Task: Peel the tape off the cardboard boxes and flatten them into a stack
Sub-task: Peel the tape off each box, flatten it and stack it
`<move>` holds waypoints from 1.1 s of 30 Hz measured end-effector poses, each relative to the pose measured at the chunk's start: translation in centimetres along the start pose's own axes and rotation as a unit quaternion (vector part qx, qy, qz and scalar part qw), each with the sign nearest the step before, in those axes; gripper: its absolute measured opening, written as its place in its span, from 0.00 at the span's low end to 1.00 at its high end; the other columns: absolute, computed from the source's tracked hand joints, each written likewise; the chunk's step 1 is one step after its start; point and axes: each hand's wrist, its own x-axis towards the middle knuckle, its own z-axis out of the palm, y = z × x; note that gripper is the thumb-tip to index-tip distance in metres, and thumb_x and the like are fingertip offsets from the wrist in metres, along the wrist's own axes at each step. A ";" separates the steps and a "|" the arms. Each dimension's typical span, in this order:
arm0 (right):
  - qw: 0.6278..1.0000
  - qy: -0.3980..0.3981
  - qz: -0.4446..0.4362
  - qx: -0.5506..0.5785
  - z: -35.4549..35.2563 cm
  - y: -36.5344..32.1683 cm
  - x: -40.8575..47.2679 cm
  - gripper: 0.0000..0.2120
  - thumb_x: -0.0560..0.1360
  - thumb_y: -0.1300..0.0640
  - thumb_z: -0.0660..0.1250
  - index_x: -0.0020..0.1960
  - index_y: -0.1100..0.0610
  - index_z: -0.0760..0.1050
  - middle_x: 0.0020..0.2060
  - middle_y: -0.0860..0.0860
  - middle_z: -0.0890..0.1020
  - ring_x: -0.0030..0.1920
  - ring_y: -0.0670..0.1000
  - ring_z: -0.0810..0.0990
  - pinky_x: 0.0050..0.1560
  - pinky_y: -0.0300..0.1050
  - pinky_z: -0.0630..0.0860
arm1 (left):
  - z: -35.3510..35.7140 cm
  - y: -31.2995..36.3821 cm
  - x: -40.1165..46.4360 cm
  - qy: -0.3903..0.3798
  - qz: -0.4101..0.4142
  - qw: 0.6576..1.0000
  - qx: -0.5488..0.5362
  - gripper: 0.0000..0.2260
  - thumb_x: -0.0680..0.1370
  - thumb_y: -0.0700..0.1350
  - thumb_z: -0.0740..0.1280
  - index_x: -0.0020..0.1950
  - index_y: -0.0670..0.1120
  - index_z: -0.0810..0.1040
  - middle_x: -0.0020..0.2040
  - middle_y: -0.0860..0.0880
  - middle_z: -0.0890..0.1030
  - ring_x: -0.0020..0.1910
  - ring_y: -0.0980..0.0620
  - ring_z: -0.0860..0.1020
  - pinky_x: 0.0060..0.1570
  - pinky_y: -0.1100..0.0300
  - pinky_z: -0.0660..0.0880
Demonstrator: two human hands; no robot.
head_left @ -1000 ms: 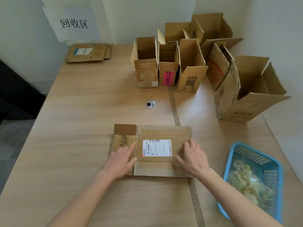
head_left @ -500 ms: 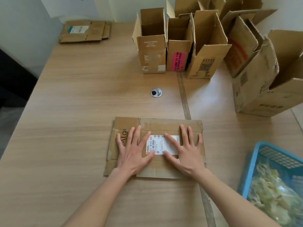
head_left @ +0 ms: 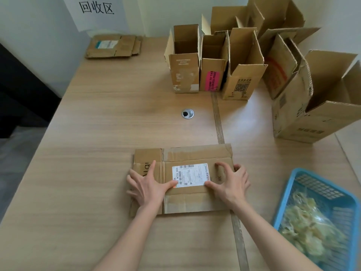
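In the head view, a flattened cardboard box (head_left: 195,180) lay on the wooden tabletop (head_left: 109,133), near the front edge and close to the person. A white shipping label (head_left: 190,175) sat face up in its middle. Both hands rested on the box, one on each side of the label. The left hand (head_left: 149,185) lay spread flat on the left part, fingers straight and splayed, the thumb reaching toward the label's lower left corner. The right hand (head_left: 232,182) pressed on the right part with its fingers arched, their tips on the cardboard and the thumb at the label's lower right corner; it gripped nothing.

At the far left corner lay a stack of flattened boxes (head_left: 114,45), below a paper sign (head_left: 96,8) on the wall. Along the far right side stood a cluster of open upright boxes (head_left: 234,61), one bearing a pink sticker (head_left: 212,80). A blue plastic basket (head_left: 320,194) of crumpled tape sat at the near right. A round metal grommet (head_left: 187,113) was set in the tabletop's middle.
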 end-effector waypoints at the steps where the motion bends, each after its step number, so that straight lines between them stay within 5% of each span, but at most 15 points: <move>1: 1.000 -0.002 -0.010 0.015 -0.2 0.1 0.0 0.35 0.60 0.38 0.82 0.65 0.38 0.74 0.65 0.55 0.64 0.71 0.59 0.62 0.69 0.57 0.61 | 0.0 -0.4 -0.2 0.004 -0.005 1.000 0.001 0.51 0.55 0.76 0.75 0.76 0.70 0.63 0.72 0.40 0.59 0.72 0.39 0.55 0.65 0.38 0.65; 6: 0.995 -0.001 -0.075 0.071 -1.3 -1.6 -0.8 0.36 0.59 0.44 0.85 0.64 0.40 0.75 0.66 0.53 0.60 0.64 0.60 0.72 0.64 0.49 0.73 | -1.9 -2.4 -0.2 -0.002 0.000 1.000 -0.004 0.49 0.54 0.69 0.81 0.74 0.69 0.67 0.61 0.45 0.61 0.62 0.42 0.59 0.58 0.44 0.68; 10: 0.990 0.024 -0.135 0.038 -2.3 -7.5 -1.7 0.36 0.63 0.46 0.83 0.67 0.38 0.72 0.70 0.53 0.58 0.70 0.60 0.67 0.66 0.53 0.74 | -6.1 -4.7 1.1 0.012 0.005 0.999 -0.050 0.46 0.57 0.63 0.84 0.74 0.65 0.70 0.62 0.44 0.61 0.63 0.40 0.61 0.58 0.47 0.71; 19: 0.971 0.060 -0.233 0.005 -1.5 -30.6 -7.5 0.37 0.64 0.42 0.81 0.70 0.38 0.70 0.75 0.51 0.55 0.75 0.56 0.60 0.62 0.56 0.77 | -24.8 -16.8 8.9 0.090 0.023 0.994 -0.055 0.45 0.60 0.64 0.83 0.74 0.66 0.68 0.61 0.45 0.63 0.62 0.42 0.64 0.56 0.48 0.75; 33: 0.949 0.129 -0.289 0.003 2.1 -63.9 -17.5 0.39 0.65 0.37 0.79 0.73 0.38 0.68 0.74 0.54 0.57 0.72 0.58 0.65 0.63 0.54 0.76 | -54.5 -34.4 21.6 0.173 0.098 0.979 -0.034 0.46 0.63 0.66 0.80 0.77 0.63 0.65 0.61 0.43 0.63 0.59 0.41 0.66 0.57 0.48 0.74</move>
